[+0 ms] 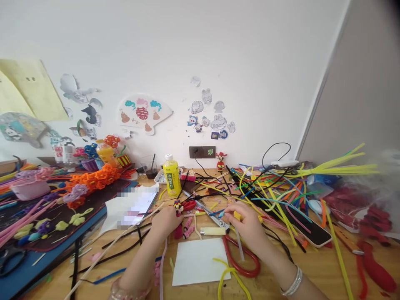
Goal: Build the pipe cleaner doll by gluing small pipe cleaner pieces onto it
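My left hand (165, 223) is closed at the base of a small doll figure (178, 206) in yellow, red and dark blue. Its fingertips are partly hidden behind the hand. To the right, my right hand (245, 221) pinches a small blue piece (221, 215), too small to make out fully. Under that hand lie large scissors with red handles (251, 271), their blades pointing away to the left. A white sheet (198, 264) lies between my forearms, with a bent yellow pipe cleaner (229, 273) over its right corner. Pink rolled pieces (188, 227) sit beside my left hand.
A yellow drink bottle (172, 177) stands behind my left hand, near a phone (140, 210) on paper. Heaps of coloured pipe cleaners (287, 191) and a dark phone (308, 227) fill the right. Orange fuzzy flowers (93, 179) and a blue mat (59, 264) occupy the left.
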{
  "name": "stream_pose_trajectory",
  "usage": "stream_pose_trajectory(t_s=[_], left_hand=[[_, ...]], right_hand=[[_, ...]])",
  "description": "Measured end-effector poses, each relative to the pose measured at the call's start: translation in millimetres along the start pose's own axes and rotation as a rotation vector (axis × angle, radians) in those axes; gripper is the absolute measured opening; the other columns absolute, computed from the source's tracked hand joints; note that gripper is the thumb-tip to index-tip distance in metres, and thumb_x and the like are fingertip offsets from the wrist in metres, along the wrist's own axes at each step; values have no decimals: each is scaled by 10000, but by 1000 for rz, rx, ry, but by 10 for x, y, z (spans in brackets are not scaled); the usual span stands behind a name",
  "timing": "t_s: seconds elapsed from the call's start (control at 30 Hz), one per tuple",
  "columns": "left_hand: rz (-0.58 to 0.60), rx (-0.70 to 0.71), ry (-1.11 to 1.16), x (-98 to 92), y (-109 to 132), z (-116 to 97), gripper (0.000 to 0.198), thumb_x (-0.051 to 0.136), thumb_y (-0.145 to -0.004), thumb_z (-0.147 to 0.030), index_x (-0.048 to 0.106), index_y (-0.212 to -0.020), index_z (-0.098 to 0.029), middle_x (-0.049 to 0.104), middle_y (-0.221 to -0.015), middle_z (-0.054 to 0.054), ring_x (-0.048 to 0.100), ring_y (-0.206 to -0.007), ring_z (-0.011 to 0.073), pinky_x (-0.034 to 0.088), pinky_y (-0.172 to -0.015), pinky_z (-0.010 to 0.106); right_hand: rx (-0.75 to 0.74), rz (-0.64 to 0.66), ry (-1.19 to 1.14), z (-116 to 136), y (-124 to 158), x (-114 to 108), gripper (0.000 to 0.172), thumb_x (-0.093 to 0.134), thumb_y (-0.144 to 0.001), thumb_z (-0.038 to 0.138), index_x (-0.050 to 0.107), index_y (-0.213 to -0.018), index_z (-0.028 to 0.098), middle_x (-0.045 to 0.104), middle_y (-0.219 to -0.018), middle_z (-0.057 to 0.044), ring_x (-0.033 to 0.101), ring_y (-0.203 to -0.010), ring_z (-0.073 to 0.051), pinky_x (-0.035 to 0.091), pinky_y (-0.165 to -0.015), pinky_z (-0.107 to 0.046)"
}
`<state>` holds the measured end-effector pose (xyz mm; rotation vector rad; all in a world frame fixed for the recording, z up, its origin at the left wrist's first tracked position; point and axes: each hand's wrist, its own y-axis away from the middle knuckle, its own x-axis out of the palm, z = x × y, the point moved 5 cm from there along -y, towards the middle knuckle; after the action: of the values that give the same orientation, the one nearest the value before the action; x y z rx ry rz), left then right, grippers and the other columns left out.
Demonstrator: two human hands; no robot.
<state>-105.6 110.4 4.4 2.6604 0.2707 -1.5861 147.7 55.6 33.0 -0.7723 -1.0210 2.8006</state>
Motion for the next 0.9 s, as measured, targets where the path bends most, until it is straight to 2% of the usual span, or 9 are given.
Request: stream_pose_trajectory(t_s=[0.17,0.33,0.43,0.5,0.57,0.67,0.77,0.9], left_hand=[[-55,3,123,-49,-9,-52,284,612,-578,-282,390,-412,-222,554,-472,53,598,-609,291,358,-537,313],[-52,16,373,-79,14,-181,204,597,-646,-356,467,-661,-199,588,-542,4,600,-539,221,365,-464,264],[33,43,561,-31,95,-327,309,557,-714,-425,470,-881,-181,652,-664,14,627,-544,181,418,-454,245],[151,53,812,40,164,-434,373,603,-703,-414,475,-956,-171,669,-736,34,634,-572,156,449,-480,231],[274,48,1087,126,231,-530,361,675,-664,-371,511,-908,-161,664,-764,39,629,-602,134,471,-524,219],[362,41,1377,241,305,-627,328,746,-612,-298,521,-809,-161,649,-758,19,625,-650,117,493,-629,224],[411,49,1491,330,373,-699,326,752,-616,-269,514,-816,-172,637,-779,7,624,-693,121,492,-681,248],[393,34,1441,361,458,-762,318,733,-634,-296,525,-837,-168,626,-809,16,610,-697,123,470,-609,224]], right_hand=[[40,-13,-5,-29,10,15,103,548,-747,203,648,-729,206,670,-755,-41,602,-770,-199,461,-713,-312],[91,-37,-61,-10,-1,-10,108,546,-730,207,653,-715,196,675,-747,-47,610,-747,-199,478,-693,-316],[144,-33,-134,-16,-7,-11,99,558,-716,213,655,-715,191,680,-748,-50,618,-739,-197,491,-682,-312],[189,-25,-191,-29,-8,-6,92,567,-706,217,652,-707,183,682,-743,-51,623,-725,-193,498,-673,-305],[231,-20,-242,-40,-8,-3,83,581,-692,224,646,-702,174,681,-735,-49,625,-704,-186,501,-660,-296],[269,-1,-279,-36,-9,7,76,600,-672,227,638,-692,165,673,-714,-45,620,-676,-179,497,-636,-285],[286,63,-271,-13,-8,46,76,595,-669,226,631,-667,158,661,-674,-42,606,-639,-175,484,-598,-275],[276,129,-212,16,5,108,69,573,-673,191,629,-651,157,651,-646,-32,584,-610,-162,463,-578,-261]])
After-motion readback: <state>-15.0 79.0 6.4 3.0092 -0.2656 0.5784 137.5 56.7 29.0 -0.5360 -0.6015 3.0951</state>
